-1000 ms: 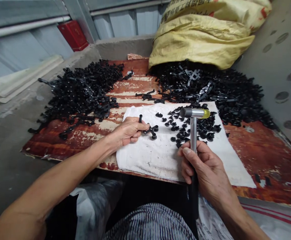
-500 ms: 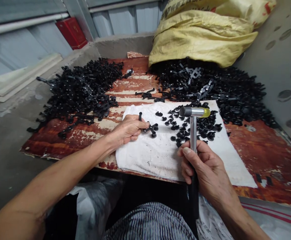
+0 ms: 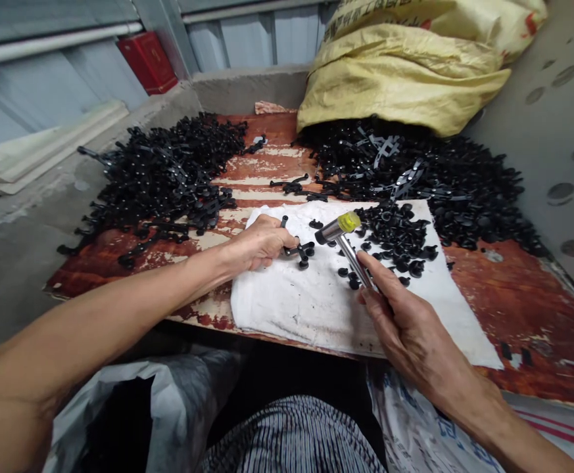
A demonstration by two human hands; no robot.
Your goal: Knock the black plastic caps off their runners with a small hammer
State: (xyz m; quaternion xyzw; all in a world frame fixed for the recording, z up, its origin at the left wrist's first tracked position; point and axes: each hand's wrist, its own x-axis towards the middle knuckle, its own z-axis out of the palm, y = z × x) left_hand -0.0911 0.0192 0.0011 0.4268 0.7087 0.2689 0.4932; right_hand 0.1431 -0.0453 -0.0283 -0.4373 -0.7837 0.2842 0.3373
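The right hand (image 3: pixel 405 322) is clamping its grip around a yellow-tipped hammer (image 3: pixel 340 228) while the left hand (image 3: pixel 257 244) is pinching a black linked piece (image 3: pixel 304 252) on a white towel (image 3: pixel 291 309), so a misaimed blow could be striking that hand.

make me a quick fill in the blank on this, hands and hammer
The right hand holds a hammer whose head has a ____ tip.
The left hand touches a black part above a ____ towel.
Beyond the heaps of black parts, a ____ box stands by the corrugated wall.

yellow; white; red
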